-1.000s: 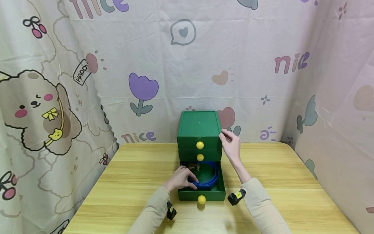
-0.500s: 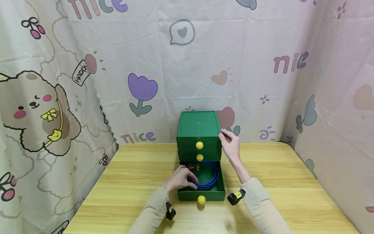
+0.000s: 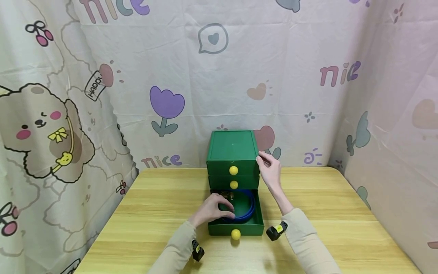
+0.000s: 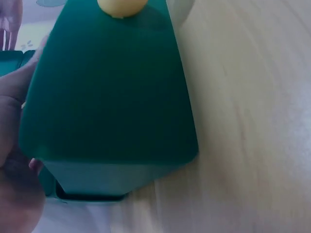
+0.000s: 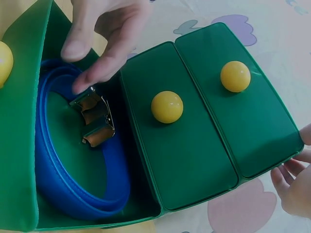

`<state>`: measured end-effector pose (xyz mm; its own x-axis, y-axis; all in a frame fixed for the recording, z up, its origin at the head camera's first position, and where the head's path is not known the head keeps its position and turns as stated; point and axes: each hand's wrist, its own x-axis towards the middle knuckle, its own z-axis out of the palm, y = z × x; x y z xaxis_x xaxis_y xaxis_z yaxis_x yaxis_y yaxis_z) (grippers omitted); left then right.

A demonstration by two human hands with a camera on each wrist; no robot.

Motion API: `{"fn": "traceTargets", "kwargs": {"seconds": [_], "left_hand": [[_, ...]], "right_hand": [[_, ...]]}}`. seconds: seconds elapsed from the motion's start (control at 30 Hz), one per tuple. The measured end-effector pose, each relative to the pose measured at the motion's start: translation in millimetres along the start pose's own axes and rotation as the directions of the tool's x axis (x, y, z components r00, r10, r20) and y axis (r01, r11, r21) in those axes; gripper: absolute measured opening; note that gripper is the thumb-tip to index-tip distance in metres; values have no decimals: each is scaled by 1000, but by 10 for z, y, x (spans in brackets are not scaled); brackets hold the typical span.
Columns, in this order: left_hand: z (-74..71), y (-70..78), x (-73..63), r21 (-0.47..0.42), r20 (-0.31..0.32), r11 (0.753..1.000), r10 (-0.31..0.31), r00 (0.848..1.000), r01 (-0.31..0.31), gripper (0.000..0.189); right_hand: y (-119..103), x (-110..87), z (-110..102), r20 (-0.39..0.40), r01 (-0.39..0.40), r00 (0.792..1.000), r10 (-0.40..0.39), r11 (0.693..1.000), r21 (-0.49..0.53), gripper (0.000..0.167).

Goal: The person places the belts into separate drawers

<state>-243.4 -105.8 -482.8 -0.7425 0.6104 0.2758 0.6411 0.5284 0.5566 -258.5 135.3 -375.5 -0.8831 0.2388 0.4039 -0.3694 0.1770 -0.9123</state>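
A coiled blue belt [image 3: 251,207] with a metal buckle [image 5: 95,116] lies in the pulled-out bottom drawer [image 3: 224,229] of a small green drawer cabinet [image 3: 234,146]. Over the coil's left side hovers my left hand [image 3: 211,208], thumb and fingers spread apart. In the right wrist view, nothing shows between the left fingertips [image 5: 75,49], which are just above the buckle. My right hand [image 3: 271,173] holds the cabinet's upper right front corner, thumb and fingers bent against it. The left wrist view mostly catches the drawer front [image 4: 109,92]; most of the left hand [image 4: 14,121] is out of frame.
The two upper drawers are closed, with yellow knobs [image 5: 167,107] on their fronts. A wooden table [image 3: 164,217] supports the cabinet. Behind and beside it hangs a printed curtain [image 3: 219,83].
My left hand has lifted slightly and shifted a little right, its thumb and fingers coming away from the belt. My right hand stays at the cabinet corner.
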Motion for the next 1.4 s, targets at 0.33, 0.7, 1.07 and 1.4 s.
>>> {"fn": "traceTargets", "kwargs": {"seconds": [0.33,0.7,1.07,1.4], "left_hand": [[53,212,-101,-100,-121,995,-3,993,-9,35],[159,318,-224,-118,-192,978,147,970,-172,42],[250,508,-389,-1,-211,990,135,968,-139,35],[406,487,-439,116,-158,987,130,979,-112,26]], "right_hand": [[209,83,28,-25,21,999,-21,1000,14,33],[155,69,18,-1,-18,1000,18,1000,20,33],[44,43,9,10,-41,999,41,999,21,35],[237,92,22,-21,17,1000,-17,1000,14,32]]}}
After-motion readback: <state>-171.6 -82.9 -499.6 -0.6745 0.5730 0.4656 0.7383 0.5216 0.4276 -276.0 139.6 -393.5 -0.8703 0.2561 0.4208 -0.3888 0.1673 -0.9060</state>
